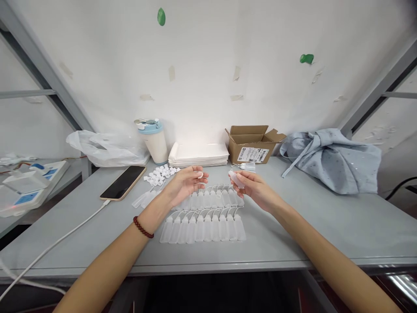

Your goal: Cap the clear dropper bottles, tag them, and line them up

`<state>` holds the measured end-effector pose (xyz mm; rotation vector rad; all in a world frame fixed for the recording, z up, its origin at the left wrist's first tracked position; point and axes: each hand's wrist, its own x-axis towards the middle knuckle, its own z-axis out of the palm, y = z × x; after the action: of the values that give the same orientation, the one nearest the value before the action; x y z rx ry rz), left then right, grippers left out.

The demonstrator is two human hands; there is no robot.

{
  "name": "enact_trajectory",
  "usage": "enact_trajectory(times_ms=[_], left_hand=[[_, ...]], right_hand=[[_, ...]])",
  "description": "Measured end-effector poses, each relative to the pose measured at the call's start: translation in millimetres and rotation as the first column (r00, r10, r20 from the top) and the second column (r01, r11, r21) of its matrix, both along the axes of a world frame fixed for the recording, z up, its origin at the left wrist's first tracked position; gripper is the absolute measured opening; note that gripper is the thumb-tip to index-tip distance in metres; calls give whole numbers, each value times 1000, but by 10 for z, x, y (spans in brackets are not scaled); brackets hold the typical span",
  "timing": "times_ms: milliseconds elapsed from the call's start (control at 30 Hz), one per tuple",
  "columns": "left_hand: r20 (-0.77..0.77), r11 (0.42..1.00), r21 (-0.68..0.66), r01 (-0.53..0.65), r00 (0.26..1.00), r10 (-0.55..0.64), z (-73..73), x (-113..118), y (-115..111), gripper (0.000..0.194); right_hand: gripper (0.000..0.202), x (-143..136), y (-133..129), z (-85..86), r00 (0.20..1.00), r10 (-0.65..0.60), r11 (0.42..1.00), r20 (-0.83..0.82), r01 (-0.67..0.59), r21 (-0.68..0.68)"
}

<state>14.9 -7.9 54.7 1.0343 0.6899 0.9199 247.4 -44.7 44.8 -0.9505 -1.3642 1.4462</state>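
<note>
The translucent bottle (236, 178) is above the tabletop (267, 234), its long axis slanting, upper end toward the left hand (190, 182). The right hand (250, 186) clamps it; the left pinches a small white cap (200, 174).

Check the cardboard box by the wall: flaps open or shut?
Open: the cardboard box has its top flaps spread outward, and its inside shows.

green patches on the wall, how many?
2. One upper-left patch, above the tumbler; one lower right patch, above the blue fabric bundle. None looks hidden.
</note>
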Motion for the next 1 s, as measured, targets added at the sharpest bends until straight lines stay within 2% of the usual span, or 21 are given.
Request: enact_trajectory(times_ms=[33,100,167,233,267,333,400,467,567,733,800,900,1000], left_hand=[[-17,1000,8,21,1000,-21,-11,15,-6,25],[-208,992,117,44,978,-19,-41,55,-36,22],[-501,937,334,104,861,83,-88,101,-75,19],[-674,816,525,242,703,226,-146,144,-109,20],[-710,752,580,314,648,277,-175,164,-120,23],[-742,656,625,423,584,330,-227,197,-127,28],[-755,600,636,485,552,355,-261,220,-117,29],[-754,570,646,508,545,368,-276,235,-99,26],[-739,578,652,491,581,341,-270,249,-79,23],[-690,725,606,328,670,274,-216,247,-73,23],[-650,762,596,252,709,273,-188,239,-74,23],[-593,778,610,152,739,320,-156,230,-82,26],[-555,768,632,99,749,361,-143,233,-108,28]], right_hand=[[28,-7,0,-4,1000,-3,1000,6,3,-1],[29,-23,-4,-13,1000,-10,1000,18,10,-2],[29,-37,-6,-21,999,-22,1000,29,22,-1],[29,-45,-6,-25,999,-33,999,41,33,0],[29,-48,-5,-26,998,-39,999,46,39,2],[29,-52,-2,-27,997,-48,999,58,48,2],[29,-56,0,-30,997,-52,999,65,52,-2],[28,-63,0,-37,997,-41,999,70,41,-5],[26,-75,-6,-43,997,-10,1000,78,10,-2],[29,-91,-37,-25,992,87,996,90,-88,2],[30,-101,-52,-12,985,132,991,111,-133,5],[31,-126,-72,6,977,145,989,159,-149,8],[31,-149,-87,17,974,129,991,185,-133,12]])
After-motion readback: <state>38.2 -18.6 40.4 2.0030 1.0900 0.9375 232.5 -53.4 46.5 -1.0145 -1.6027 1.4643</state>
